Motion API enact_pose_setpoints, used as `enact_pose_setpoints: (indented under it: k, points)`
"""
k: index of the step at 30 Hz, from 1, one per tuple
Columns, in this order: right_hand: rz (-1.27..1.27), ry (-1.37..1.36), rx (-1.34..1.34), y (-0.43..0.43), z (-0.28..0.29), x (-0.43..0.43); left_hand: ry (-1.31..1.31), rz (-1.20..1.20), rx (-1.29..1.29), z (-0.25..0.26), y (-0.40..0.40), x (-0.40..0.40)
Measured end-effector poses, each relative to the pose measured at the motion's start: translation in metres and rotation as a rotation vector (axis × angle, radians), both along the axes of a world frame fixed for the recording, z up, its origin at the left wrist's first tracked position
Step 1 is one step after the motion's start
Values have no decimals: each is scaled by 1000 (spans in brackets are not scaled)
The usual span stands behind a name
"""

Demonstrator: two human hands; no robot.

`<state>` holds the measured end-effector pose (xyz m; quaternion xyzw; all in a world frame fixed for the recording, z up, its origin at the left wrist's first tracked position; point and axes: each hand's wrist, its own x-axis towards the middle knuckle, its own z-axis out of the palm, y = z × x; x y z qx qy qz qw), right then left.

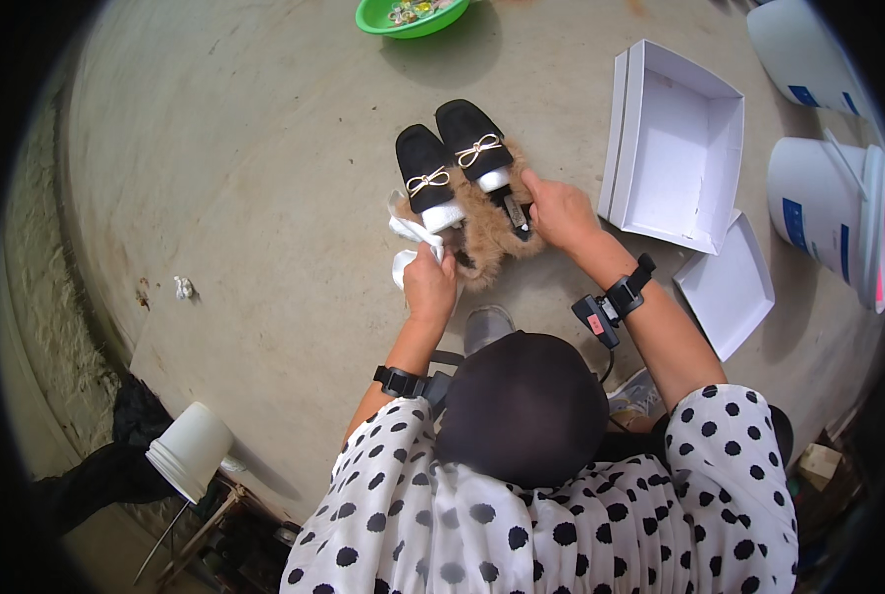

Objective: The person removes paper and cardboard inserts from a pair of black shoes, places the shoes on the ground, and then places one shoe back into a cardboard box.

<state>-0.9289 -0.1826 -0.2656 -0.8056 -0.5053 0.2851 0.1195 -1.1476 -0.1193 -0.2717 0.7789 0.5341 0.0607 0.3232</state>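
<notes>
A pair of black, square-toed slippers with tan fur edging is in front of me, toes pointing away. Each of them, the left slipper (422,165) and the right slipper (474,134), bears a pale bow on its upper. White wadding (443,216) shows in the opening of both. My left hand (429,282) pinches a crumpled white cloth or paper (410,232) at the left slipper's heel end; whether it also grips the slipper is hidden. The fingers of my right hand (561,210) are closed on the furry outer edge of the right slipper.
An open white cardboard box (684,148) stands to the right, with a white lid or panel (732,286) beside it. Beyond are white plastic buckets (817,200). A green basin (412,28) holds small items at the top. Another white bucket (193,449) is at lower left.
</notes>
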Motion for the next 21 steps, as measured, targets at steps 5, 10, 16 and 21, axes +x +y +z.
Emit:
enact_pose_setpoints:
  k: [5, 10, 16, 21]
  points:
    - [-65, 11, 86, -2, 31, 0, 175, -141, -1, 41, 26, -16]
    - [-97, 402, 417, 9, 59, -7, -3, -186, -314, 129, 74, -20]
    - [353, 505, 683, 33, 83, -14, -214, -565, -639, 155, 89, 5]
    - [134, 938, 194, 20, 88, 7, -205, -582, -642, 144, 113, -12]
